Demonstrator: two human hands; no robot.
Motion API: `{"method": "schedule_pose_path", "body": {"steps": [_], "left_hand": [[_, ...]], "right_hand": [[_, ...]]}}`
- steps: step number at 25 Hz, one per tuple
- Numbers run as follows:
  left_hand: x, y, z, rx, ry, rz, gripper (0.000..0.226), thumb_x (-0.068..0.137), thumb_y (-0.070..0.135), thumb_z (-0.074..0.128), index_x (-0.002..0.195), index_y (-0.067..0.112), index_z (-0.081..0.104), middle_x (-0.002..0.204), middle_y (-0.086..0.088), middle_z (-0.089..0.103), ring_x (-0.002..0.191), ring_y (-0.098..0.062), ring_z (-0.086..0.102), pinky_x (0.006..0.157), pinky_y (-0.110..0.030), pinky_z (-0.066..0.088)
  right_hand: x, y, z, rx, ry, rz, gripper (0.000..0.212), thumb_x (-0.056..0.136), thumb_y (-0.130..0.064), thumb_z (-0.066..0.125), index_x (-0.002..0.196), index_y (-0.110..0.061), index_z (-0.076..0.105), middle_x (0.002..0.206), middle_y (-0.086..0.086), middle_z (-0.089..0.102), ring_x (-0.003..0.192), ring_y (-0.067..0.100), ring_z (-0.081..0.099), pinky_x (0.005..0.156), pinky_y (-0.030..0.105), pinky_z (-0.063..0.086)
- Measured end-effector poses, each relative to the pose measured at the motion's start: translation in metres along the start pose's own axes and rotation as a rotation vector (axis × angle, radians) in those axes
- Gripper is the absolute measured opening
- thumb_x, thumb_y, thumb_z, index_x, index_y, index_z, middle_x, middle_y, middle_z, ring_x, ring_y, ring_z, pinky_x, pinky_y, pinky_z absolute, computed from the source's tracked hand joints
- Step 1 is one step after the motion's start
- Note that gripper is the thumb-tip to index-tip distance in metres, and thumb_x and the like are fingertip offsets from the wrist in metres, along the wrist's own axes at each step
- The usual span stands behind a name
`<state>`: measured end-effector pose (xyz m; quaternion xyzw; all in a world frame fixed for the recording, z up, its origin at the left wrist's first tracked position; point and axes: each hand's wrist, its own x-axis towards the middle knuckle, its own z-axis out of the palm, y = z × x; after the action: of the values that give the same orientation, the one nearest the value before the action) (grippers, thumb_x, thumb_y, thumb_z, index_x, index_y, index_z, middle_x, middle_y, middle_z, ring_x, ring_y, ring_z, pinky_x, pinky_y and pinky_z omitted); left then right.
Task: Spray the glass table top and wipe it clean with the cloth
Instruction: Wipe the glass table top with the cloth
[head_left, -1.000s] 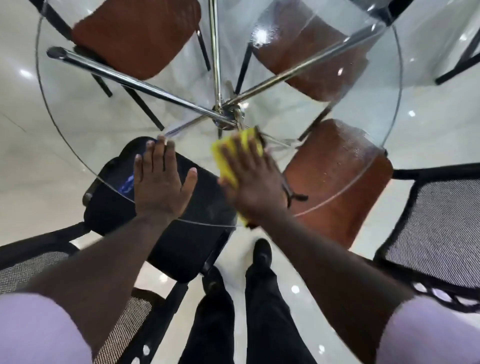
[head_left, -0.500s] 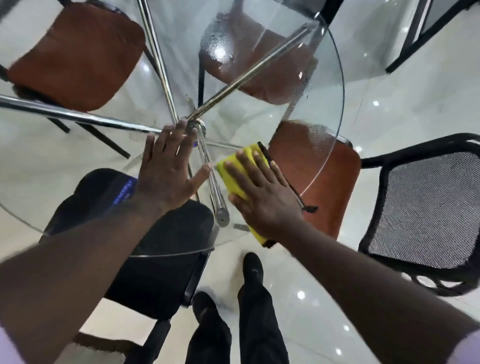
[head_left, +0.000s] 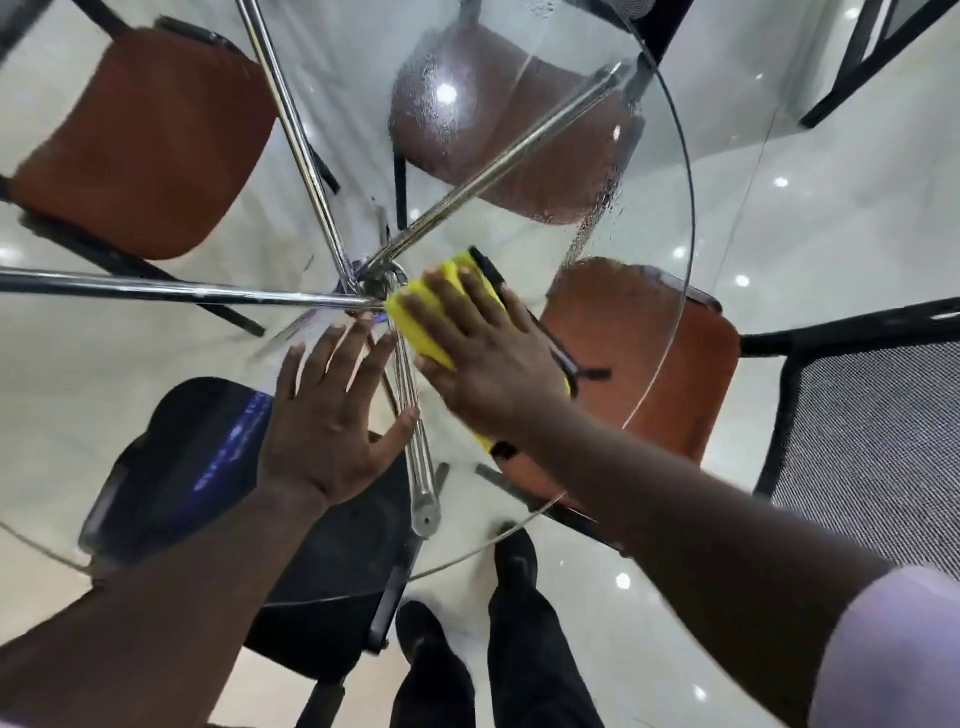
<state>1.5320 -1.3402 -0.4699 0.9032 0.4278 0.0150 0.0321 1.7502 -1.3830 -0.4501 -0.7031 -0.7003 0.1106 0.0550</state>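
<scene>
The round glass table top (head_left: 670, 156) fills the upper view, with chrome legs meeting under its centre. My right hand (head_left: 483, 353) lies flat, fingers straight, pressing a yellow cloth (head_left: 415, 322) with a black edge onto the glass near the centre. My left hand (head_left: 332, 415) rests flat on the glass just left of it, fingers spread. Spray droplets (head_left: 587, 213) cover the far right part of the glass. No spray bottle is in view.
Brown padded chairs stand under the table at far left (head_left: 140, 150), far centre (head_left: 509, 140) and right (head_left: 639, 358). A black chair (head_left: 187, 467) is below my left arm. A black mesh chair (head_left: 872, 431) stands at right. My feet (head_left: 514, 566) are on the glossy floor.
My right hand has slid the cloth away from the near edge toward the table's centre. My left hand has also moved farther in over the glass, and my view has shifted closer.
</scene>
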Motion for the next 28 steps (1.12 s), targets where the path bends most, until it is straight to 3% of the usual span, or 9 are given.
{"method": "schedule_pose_path", "body": {"steps": [2,7,10,13,18,21,24,26,28], "left_hand": [[-0.002,0.000,0.003,-0.004,0.009,0.003,0.084,0.092,0.068,0.049,0.163,0.024,0.035,0.174,-0.003,0.023,0.158,-0.031,0.027,0.126,-0.059,0.021],[0.000,-0.001,0.000,0.003,0.006,0.016,0.086,0.092,0.066,0.052,0.164,0.023,0.033,0.174,-0.004,0.024,0.159,-0.030,0.026,0.125,-0.060,0.022],[-0.002,0.001,0.003,-0.006,0.009,0.009,0.085,0.091,0.066,0.052,0.162,0.022,0.036,0.174,-0.005,0.024,0.159,-0.031,0.027,0.125,-0.061,0.022],[-0.002,0.000,0.006,-0.016,0.022,0.015,0.084,0.091,0.067,0.049,0.162,0.023,0.036,0.174,-0.003,0.025,0.158,-0.031,0.027,0.126,-0.059,0.020],[-0.004,-0.001,0.005,-0.044,0.005,0.008,0.087,0.091,0.069,0.043,0.165,0.025,0.029,0.175,-0.001,0.019,0.160,-0.029,0.022,0.129,-0.057,0.014],[-0.005,0.000,0.003,-0.027,0.015,-0.005,0.086,0.091,0.068,0.046,0.164,0.024,0.031,0.176,-0.002,0.019,0.159,-0.030,0.024,0.128,-0.059,0.017],[-0.001,-0.003,0.006,-0.029,0.046,0.025,0.085,0.091,0.064,0.054,0.163,0.022,0.036,0.174,-0.004,0.024,0.157,-0.033,0.031,0.126,-0.061,0.021],[-0.003,-0.002,0.007,-0.019,0.062,0.032,0.085,0.091,0.063,0.055,0.163,0.022,0.036,0.174,-0.005,0.026,0.156,-0.033,0.032,0.126,-0.060,0.021],[-0.002,-0.001,0.008,-0.028,0.062,0.017,0.085,0.092,0.063,0.054,0.163,0.022,0.036,0.174,-0.005,0.026,0.157,-0.032,0.032,0.126,-0.060,0.022]], "right_hand": [[0.028,0.055,-0.014,-0.045,0.062,-0.043,0.066,0.110,-0.058,0.031,0.171,-0.035,0.029,0.181,0.003,0.024,0.167,0.035,0.022,0.132,0.053,0.024],[-0.036,0.095,-0.033,0.126,0.160,0.801,0.069,0.111,-0.060,0.030,0.174,-0.039,0.009,0.184,-0.004,-0.002,0.170,0.027,0.001,0.135,0.058,0.010],[-0.062,0.027,0.001,0.030,0.075,0.375,0.069,0.111,-0.061,0.030,0.174,-0.040,0.010,0.184,-0.003,0.001,0.170,0.030,0.003,0.136,0.058,0.009],[-0.023,0.077,-0.011,-0.070,0.023,-0.061,0.068,0.108,-0.065,0.034,0.171,-0.040,0.027,0.182,-0.002,0.019,0.169,0.030,0.015,0.135,0.053,0.017],[-0.044,0.078,-0.023,0.176,0.177,0.827,0.069,0.110,-0.065,0.029,0.172,-0.045,0.007,0.183,-0.010,-0.006,0.170,0.023,-0.004,0.136,0.056,0.006],[-0.094,0.011,0.000,0.037,0.039,0.247,0.065,0.111,-0.063,0.026,0.172,-0.047,0.008,0.184,-0.008,0.000,0.170,0.027,0.001,0.135,0.059,0.010],[-0.053,0.086,-0.017,-0.096,-0.078,-0.256,0.062,0.114,-0.059,0.037,0.172,-0.044,0.020,0.183,-0.007,0.011,0.170,0.026,0.005,0.137,0.051,0.006],[-0.001,0.150,-0.022,-0.156,0.050,-0.141,0.058,0.117,-0.053,0.036,0.171,-0.033,0.031,0.181,0.001,0.024,0.168,0.035,0.016,0.135,0.056,0.018],[0.042,0.190,-0.039,-0.145,0.212,0.309,0.062,0.117,-0.055,0.019,0.173,-0.030,0.026,0.181,0.004,0.022,0.167,0.036,0.017,0.131,0.057,0.026]]}}
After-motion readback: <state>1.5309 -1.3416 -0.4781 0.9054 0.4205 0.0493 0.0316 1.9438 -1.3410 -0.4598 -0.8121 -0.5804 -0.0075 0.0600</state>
